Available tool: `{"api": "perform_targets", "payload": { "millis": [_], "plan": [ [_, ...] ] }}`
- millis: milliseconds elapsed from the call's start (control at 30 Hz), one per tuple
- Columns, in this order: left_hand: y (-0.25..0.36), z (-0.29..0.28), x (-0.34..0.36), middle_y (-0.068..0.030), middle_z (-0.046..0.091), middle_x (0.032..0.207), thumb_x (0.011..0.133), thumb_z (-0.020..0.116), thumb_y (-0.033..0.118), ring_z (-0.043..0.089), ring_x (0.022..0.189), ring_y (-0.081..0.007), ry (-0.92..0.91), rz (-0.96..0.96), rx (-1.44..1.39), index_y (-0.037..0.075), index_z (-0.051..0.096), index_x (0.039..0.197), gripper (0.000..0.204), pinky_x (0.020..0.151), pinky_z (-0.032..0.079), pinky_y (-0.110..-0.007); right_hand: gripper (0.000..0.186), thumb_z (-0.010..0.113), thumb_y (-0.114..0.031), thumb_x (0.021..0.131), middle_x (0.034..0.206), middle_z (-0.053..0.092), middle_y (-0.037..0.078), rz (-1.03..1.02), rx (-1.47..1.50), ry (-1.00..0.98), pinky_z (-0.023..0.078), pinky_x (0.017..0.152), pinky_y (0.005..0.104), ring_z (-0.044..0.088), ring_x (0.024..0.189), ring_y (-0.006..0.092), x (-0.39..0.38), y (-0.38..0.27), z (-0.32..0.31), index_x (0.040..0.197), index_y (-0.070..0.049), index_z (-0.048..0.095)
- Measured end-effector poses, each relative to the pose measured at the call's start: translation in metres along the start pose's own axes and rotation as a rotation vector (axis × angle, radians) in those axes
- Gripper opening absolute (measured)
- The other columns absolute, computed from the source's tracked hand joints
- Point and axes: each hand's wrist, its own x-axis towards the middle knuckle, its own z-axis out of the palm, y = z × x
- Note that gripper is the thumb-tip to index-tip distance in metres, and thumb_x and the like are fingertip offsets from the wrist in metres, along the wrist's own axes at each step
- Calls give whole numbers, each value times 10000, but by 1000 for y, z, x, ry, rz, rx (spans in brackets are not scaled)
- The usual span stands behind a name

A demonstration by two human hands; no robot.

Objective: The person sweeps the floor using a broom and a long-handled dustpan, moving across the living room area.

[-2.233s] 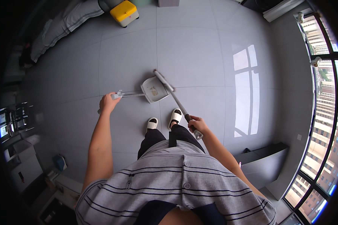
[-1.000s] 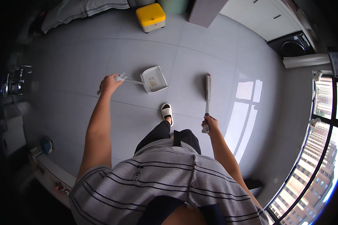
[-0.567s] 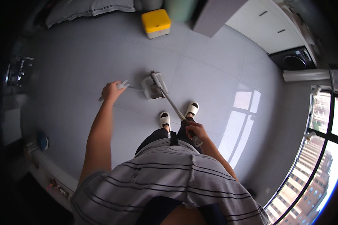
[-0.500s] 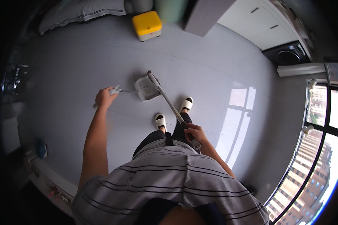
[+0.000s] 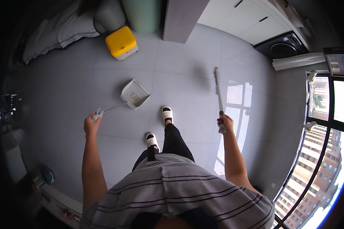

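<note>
My left hand [image 5: 91, 124] is closed around the handle of a long-handled dustpan [image 5: 140, 100]. The white pan hangs or rests in front of me to the left, with some greyish debris inside; whether it touches the floor I cannot tell. Out to the right, my right hand [image 5: 225, 123] grips the dark end of a broom [image 5: 220, 97]. The broom points away from me, its narrow head [image 5: 216, 72] well apart from the dustpan. A blurred shadow lies on the floor to the left of the head.
A yellow-lidded box [image 5: 121, 41] stands on the grey tiled floor [image 5: 179, 91] ahead. Behind it are a striped cushion-like piece [image 5: 65, 30] and a grey column [image 5: 181, 19]. White cabinets [image 5: 240, 19] and a black washing machine [image 5: 283, 47] sit far right, tall windows [image 5: 317, 152] along the right.
My right hand has swung out to the right with the broom, away from the dustpan. My left hand and the dustpan have shifted slightly left in view, and the whole view has turned.
</note>
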Motion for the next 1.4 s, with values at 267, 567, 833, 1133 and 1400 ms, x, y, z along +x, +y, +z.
{"api": "perform_targets", "payload": {
  "millis": [267,567,833,1133,1400],
  "plan": [
    [54,16,10,-106,663,919,661,716,316,619,868,-294,-4,-91,-12,102,653,1005,409,733,477,-372,96,578,-31,758,625,554,142,50,421,284,470,411,303,554,484,235,187,-81,-44,801,35,521],
    [47,21,11,-111,647,936,705,704,194,611,844,-211,-57,-75,-91,1,618,1041,397,754,461,-337,79,553,-35,773,632,523,112,59,363,111,452,407,298,532,505,212,264,-106,2,814,18,511],
    [77,18,4,-99,659,939,710,695,252,618,873,-255,-78,-133,-53,68,639,1033,376,749,466,-350,186,550,-31,735,572,526,67,-37,-327,-80,475,391,311,524,446,157,184,-48,112,905,31,591],
    [84,16,-2,-104,661,925,726,679,250,626,847,-254,-172,-159,-39,80,642,1028,349,723,475,-361,591,615,-32,689,639,595,87,30,-544,-390,472,429,286,554,491,137,34,43,89,1264,-70,485],
    [86,19,4,-107,664,912,721,682,258,628,838,-272,-162,-123,-49,81,648,1014,344,714,477,-364,650,607,-3,719,647,598,81,39,-416,-320,442,399,268,540,484,125,-29,29,44,1328,-29,381]
  ]
}}
